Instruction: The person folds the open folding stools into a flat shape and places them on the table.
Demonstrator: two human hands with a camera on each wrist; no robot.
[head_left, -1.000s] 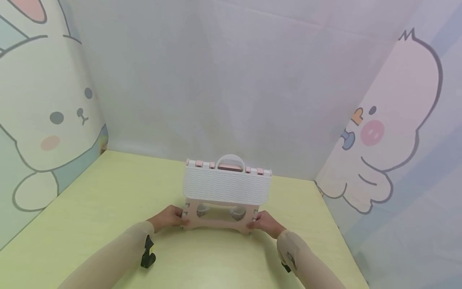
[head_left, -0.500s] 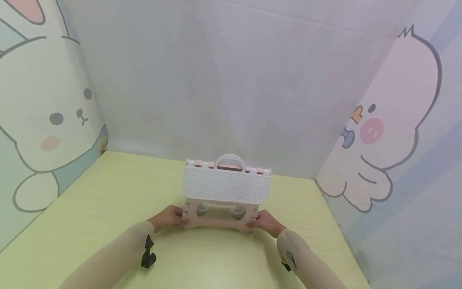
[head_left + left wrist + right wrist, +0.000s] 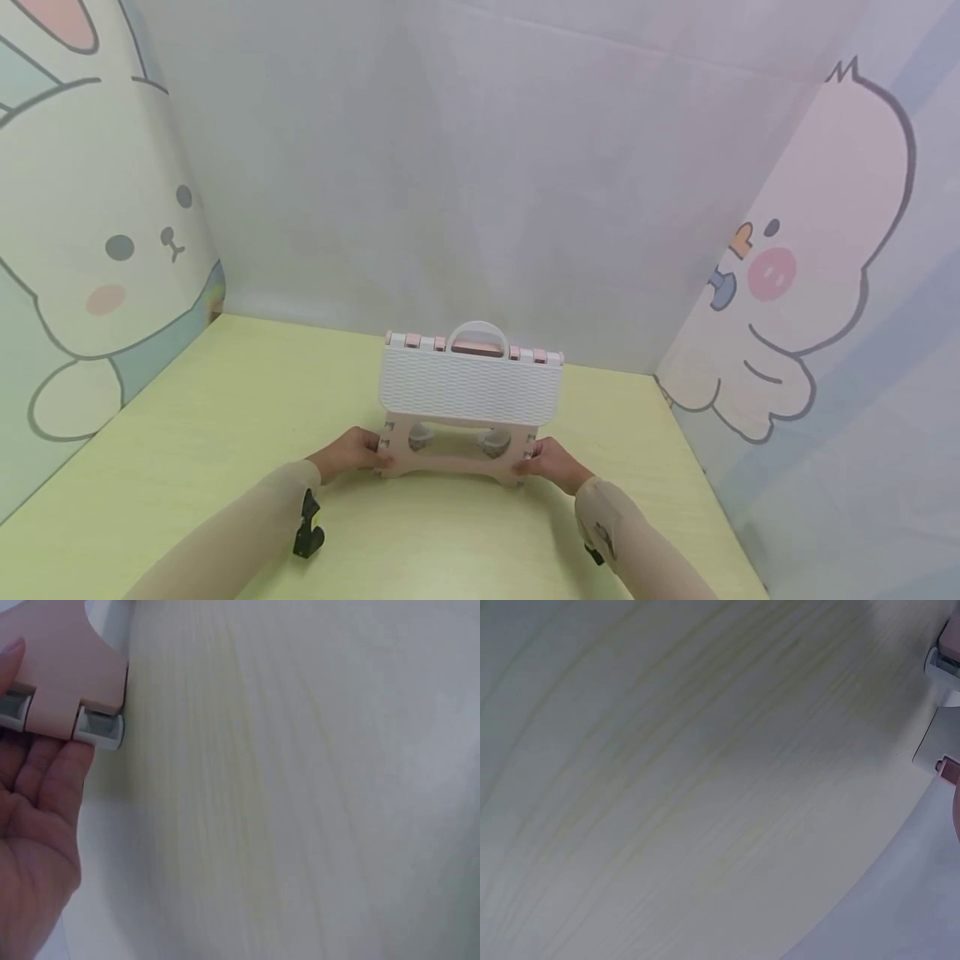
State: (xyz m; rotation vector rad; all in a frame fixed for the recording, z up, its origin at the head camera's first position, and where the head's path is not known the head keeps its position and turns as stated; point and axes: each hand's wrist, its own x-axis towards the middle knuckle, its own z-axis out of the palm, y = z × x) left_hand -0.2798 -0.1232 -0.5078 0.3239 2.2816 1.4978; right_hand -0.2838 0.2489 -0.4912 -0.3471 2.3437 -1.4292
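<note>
A pink and white folding stool (image 3: 471, 387) stands on the table in the head view. Its white woven-textured panel slopes toward me, and a white arched handle (image 3: 478, 325) rises above the pink hinges. Below the panel shows a pink leg panel (image 3: 450, 465) with cut-outs. My left hand (image 3: 348, 452) grips the leg's left side, thumb in front; the left wrist view shows fingers against the pink leg's hinged edge (image 3: 71, 667). On the opposite side, my right hand (image 3: 557, 467) holds the leg's edge. The right wrist view catches only a corner of the stool (image 3: 946, 667).
The pale yellow wood-grain table (image 3: 225, 400) extends around the stool. A plain pale curtain (image 3: 465, 167) hangs behind it. Side curtains carry a cartoon rabbit (image 3: 90, 192) on the left and a cartoon chick (image 3: 817, 250) on the right.
</note>
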